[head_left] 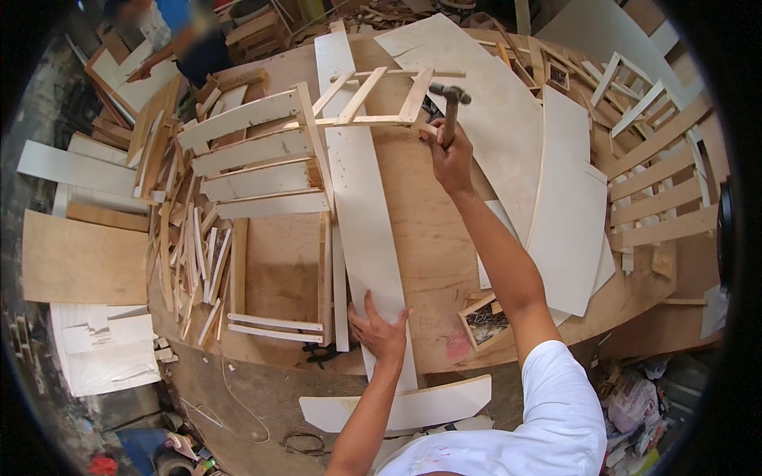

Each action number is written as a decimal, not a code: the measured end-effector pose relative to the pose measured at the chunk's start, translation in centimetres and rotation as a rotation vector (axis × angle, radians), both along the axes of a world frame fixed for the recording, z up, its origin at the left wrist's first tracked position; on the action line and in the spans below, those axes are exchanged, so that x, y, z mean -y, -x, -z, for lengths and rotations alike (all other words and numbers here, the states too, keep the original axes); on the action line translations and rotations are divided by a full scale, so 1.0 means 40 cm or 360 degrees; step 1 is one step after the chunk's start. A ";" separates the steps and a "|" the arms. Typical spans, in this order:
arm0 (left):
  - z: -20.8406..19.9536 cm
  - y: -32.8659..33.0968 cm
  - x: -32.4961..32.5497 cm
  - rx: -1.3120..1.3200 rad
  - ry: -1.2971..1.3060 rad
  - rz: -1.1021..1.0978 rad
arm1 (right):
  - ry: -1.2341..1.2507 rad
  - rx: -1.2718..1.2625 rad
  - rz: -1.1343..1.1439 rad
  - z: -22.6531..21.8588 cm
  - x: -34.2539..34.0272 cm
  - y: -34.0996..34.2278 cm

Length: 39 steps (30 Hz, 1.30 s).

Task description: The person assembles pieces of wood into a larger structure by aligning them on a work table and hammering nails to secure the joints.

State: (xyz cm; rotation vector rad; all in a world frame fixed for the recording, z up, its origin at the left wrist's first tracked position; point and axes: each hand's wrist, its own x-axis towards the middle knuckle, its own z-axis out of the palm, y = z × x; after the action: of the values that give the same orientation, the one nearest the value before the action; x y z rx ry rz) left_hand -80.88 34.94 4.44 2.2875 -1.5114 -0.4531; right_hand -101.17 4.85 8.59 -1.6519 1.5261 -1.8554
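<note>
one hammer (451, 101) is in the right hand (450, 157)

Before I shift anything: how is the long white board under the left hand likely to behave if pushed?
The long white board will probably stay stiff, since it shows no sag or crease. It seems apt to slide rather than roll, as it looks flat and broad. The left hand, spread over its near part, might resist a push.
</note>
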 end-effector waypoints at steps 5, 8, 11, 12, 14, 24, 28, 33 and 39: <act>-0.003 0.008 -0.006 0.0104 0.0048 0.0031 | 0.0436 -0.0346 0.0303 -0.032 0.044 -0.061; 0.008 0.007 -0.012 0.0110 0.0120 0.0057 | 0.0596 -0.0470 0.0249 -0.061 0.110 -0.071; 0.016 0.000 -0.014 0.0067 0.0119 0.0039 | 0.0769 -0.0444 0.0421 -0.071 0.173 -0.039; 0.014 0.001 -0.012 0.0056 0.0106 0.0038 | 0.0824 -0.0407 0.0520 -0.079 0.184 -0.015; 0.010 0.001 -0.006 0.0049 0.0101 0.0033 | 0.0789 -0.0355 0.0757 -0.091 0.175 0.031; 0.007 0.006 -0.013 0.0025 0.0136 0.0082 | -0.0089 -0.1164 0.0924 0.077 -0.197 0.147; 0.012 0.004 -0.011 -0.0007 0.0154 0.0063 | -0.0912 -0.0927 0.0827 0.024 -0.321 0.022; 0.015 0.005 -0.009 0.0083 0.0164 0.0107 | -0.1037 0.0155 -0.0018 0.053 -0.231 -0.174; 0.034 0.021 -0.017 0.0214 0.0260 0.0225 | -0.0530 -0.0776 -0.0154 0.102 0.201 -0.187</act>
State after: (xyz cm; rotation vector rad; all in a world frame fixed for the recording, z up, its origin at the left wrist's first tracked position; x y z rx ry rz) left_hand -81.72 35.61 3.10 2.1311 -1.7151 -0.2071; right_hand -93.71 -3.20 4.52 -2.0514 1.7711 -1.1153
